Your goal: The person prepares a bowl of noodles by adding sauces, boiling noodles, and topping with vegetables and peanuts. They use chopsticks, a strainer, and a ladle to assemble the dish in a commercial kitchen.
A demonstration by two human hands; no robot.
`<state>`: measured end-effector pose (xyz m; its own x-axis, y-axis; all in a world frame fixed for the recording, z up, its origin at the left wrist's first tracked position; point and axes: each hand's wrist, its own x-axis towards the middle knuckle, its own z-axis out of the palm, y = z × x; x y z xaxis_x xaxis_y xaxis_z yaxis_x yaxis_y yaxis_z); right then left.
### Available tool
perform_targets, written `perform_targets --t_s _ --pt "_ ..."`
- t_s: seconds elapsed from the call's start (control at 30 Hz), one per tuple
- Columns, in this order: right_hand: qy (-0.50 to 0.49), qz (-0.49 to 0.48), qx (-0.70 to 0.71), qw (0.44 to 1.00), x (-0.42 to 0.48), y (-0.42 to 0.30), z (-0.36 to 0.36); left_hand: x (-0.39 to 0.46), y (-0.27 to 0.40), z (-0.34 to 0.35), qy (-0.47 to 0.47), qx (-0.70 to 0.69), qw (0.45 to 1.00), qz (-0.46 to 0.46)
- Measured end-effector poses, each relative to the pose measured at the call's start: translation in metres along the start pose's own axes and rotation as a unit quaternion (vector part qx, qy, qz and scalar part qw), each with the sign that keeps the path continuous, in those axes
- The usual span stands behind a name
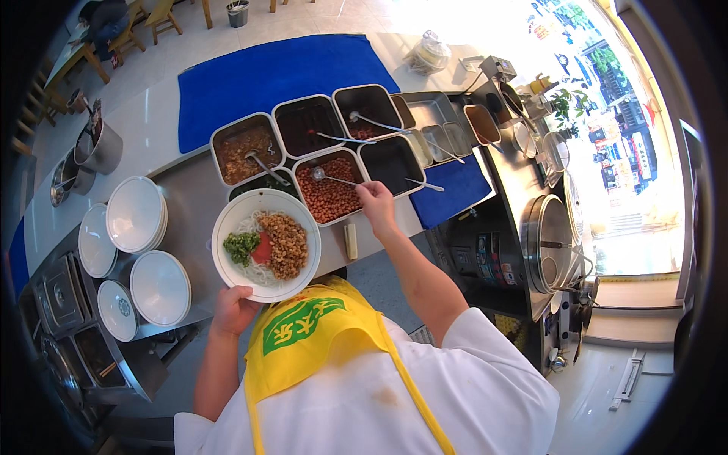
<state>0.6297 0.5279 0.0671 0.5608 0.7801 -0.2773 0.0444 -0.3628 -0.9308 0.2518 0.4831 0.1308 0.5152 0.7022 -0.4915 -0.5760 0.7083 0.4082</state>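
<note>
My left hand (234,309) grips the near rim of a white bowl (224,267) and holds it tilted in front of the yellow apron (301,341). In the bowl lie pale noodles (263,218), chopped greens (242,248), a red sauce (262,248) and a brown minced topping (286,244). With its fingers closed on the handle of a metal spoon (318,173), my right hand (376,202) is at the near right corner of a steel container of reddish-brown beans or nuts (330,199). The spoon's bowl rests on them.
Beyond stand containers of brown sauce (242,153), dark sauce (307,128) and a red topping (364,132), several with spoons. White bowls (136,213) are stacked at the left. Blue cloths (273,68) cover parts of the counter. Pots (549,244) stand at the right. A person (102,28) sits far left.
</note>
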Motion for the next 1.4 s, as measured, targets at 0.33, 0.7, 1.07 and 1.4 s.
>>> perform_targets --t_s 0.33,0.7,1.07,1.4 --pt "-0.096 -0.314 -0.405 0.853 0.019 -0.005 -0.051 -0.023 -0.108 0.022 0.074 -0.034 0.995 0.062" --pt "-0.185 -0.210 -0.093 0.955 0.026 -0.013 -0.031 0.000 -0.207 0.040 0.101 -0.067 0.992 0.033" --pt "-0.327 -0.365 -0.239 0.838 0.052 -0.031 -0.052 0.052 -0.224 0.047 0.059 -0.058 0.997 0.008" --pt "-0.325 0.041 0.117 0.938 0.045 -0.053 -0.082 0.057 -0.217 0.049 0.044 -0.047 0.998 0.012"
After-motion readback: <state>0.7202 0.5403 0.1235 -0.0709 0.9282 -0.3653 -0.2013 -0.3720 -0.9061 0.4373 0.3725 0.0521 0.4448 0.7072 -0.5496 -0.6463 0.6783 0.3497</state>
